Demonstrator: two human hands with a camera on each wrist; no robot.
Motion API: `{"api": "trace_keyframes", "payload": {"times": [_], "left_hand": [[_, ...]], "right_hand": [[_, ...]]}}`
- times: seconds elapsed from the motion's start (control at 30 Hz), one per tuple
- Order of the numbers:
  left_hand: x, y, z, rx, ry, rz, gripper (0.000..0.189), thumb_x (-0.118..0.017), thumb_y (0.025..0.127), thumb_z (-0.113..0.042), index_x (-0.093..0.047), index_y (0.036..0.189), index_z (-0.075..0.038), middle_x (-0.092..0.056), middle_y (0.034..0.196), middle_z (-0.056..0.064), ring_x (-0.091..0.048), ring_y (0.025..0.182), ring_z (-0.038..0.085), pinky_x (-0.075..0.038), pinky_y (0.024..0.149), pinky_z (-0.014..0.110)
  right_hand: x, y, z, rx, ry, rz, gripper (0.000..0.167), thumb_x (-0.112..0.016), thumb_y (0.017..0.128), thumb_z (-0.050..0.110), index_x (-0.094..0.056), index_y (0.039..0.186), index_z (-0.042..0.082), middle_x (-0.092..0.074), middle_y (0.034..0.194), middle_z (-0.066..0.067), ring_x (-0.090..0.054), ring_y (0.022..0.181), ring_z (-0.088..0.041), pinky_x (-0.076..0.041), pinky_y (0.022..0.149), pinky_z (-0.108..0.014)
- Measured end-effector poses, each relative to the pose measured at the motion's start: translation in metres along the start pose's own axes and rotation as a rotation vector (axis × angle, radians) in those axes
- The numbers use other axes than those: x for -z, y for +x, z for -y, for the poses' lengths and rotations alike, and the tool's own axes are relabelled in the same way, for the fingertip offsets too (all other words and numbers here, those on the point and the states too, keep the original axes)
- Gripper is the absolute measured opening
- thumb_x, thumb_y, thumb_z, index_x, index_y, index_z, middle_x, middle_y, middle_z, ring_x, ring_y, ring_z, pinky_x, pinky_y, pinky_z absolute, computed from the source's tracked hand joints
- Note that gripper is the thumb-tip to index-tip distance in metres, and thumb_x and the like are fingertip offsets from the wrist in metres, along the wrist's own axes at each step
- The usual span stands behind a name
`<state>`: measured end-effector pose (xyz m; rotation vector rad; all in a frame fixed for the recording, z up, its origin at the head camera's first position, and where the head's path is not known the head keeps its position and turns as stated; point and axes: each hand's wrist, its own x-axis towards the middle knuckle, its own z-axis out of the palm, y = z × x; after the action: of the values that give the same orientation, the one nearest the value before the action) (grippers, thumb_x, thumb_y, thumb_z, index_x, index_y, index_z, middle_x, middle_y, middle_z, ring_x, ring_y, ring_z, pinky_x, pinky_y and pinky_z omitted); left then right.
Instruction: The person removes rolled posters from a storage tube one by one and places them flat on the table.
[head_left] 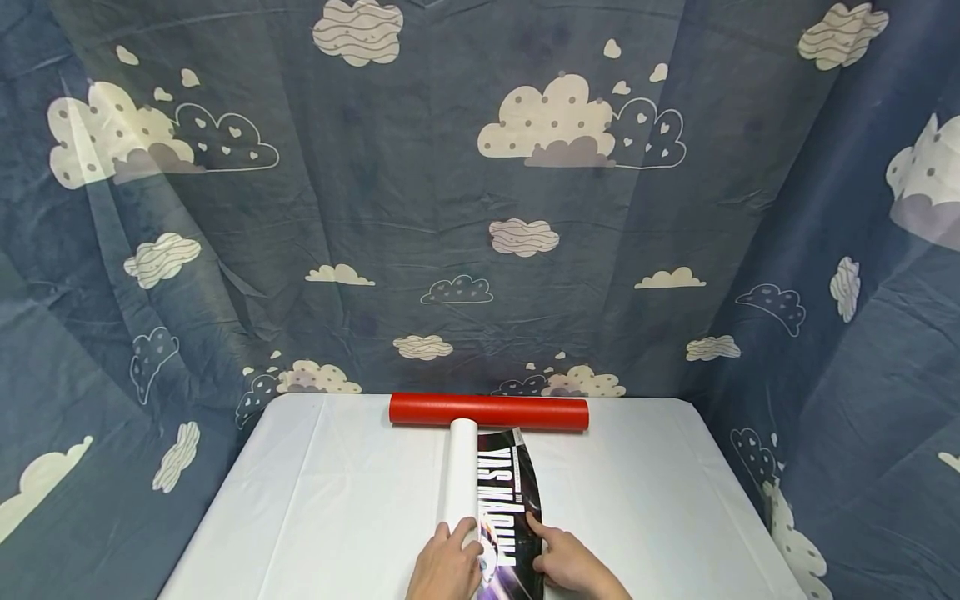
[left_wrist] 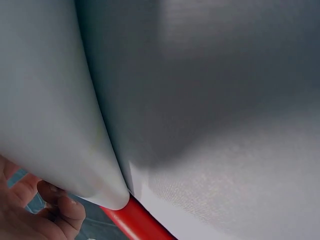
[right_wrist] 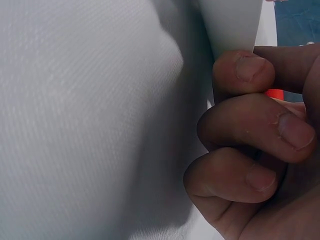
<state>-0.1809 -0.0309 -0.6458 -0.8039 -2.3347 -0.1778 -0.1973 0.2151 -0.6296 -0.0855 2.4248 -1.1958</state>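
A partly rolled poster [head_left: 507, 500] lies lengthwise on the white table, its black printed side with large white letters facing up. Its left part forms a white roll [head_left: 461, 471]. My left hand [head_left: 447, 560] holds this roll near its close end, fingers bent over it. At the poster's right edge, my right hand [head_left: 572, 560] pinches the paper. The right wrist view shows bent fingers [right_wrist: 235, 177] by the paper's white back [right_wrist: 231, 25]. In the left wrist view, the roll [left_wrist: 50, 100] hides part of a hand.
A red tube [head_left: 487, 412] lies crosswise at the table's back, just beyond the roll's far end. White cloth covers the table [head_left: 637, 475]. Dark blue curtains [head_left: 420, 200] with cloud prints hang behind it and at both sides.
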Motion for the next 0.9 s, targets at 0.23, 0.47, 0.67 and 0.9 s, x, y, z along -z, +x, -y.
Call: {"api": "trace_keyframes", "payload": {"times": [0.23,0.47,0.67,0.9], "left_hand": [[0.0047,0.0015,-0.0004,0.028,-0.010,0.076,0.023,-0.086,0.077,-0.043,-0.075,0.088,-0.025,-0.067,0.116,-0.004,-0.047,0.075,0.012,-0.034,0.058,0.017],[0.0055,0.0015,-0.0008,0.037,-0.005,0.108,0.029,-0.089,0.072,-0.044,-0.075,0.089,-0.025,-0.066,0.116,-0.006,-0.045,0.076,0.010,-0.028,0.057,0.014],[0.0027,0.0007,0.0003,0.001,0.027,0.019,0.025,-0.088,0.064,-0.033,-0.074,0.084,-0.025,-0.069,0.112,-0.007,-0.039,0.072,0.008,-0.022,0.056,0.013],[0.0044,0.0001,0.0007,0.029,0.005,0.026,0.025,-0.086,0.062,-0.028,-0.075,0.085,-0.023,-0.068,0.113,-0.007,-0.040,0.072,0.008,-0.022,0.056,0.013]], "right_hand": [[0.0026,-0.0003,-0.0020,-0.007,-0.020,-0.017,0.079,-0.067,0.078,0.003,-0.048,0.154,-0.006,-0.051,0.054,0.006,-0.042,0.044,-0.008,-0.036,0.053,-0.026],[0.0054,-0.0045,0.0027,-0.061,-0.008,-0.002,0.080,-0.066,0.078,0.001,-0.047,0.156,-0.003,-0.055,0.069,-0.002,-0.045,0.050,-0.010,-0.041,0.057,-0.026],[0.0073,-0.0069,0.0010,-0.070,0.028,0.001,0.079,-0.066,0.079,0.000,-0.046,0.156,-0.003,-0.058,0.073,-0.005,-0.045,0.051,-0.009,-0.041,0.055,-0.024],[0.0089,-0.0067,-0.0001,-0.097,0.023,-0.001,0.079,-0.066,0.080,0.000,-0.047,0.156,-0.003,-0.053,0.066,-0.001,-0.042,0.050,-0.009,-0.040,0.055,-0.023]]}}
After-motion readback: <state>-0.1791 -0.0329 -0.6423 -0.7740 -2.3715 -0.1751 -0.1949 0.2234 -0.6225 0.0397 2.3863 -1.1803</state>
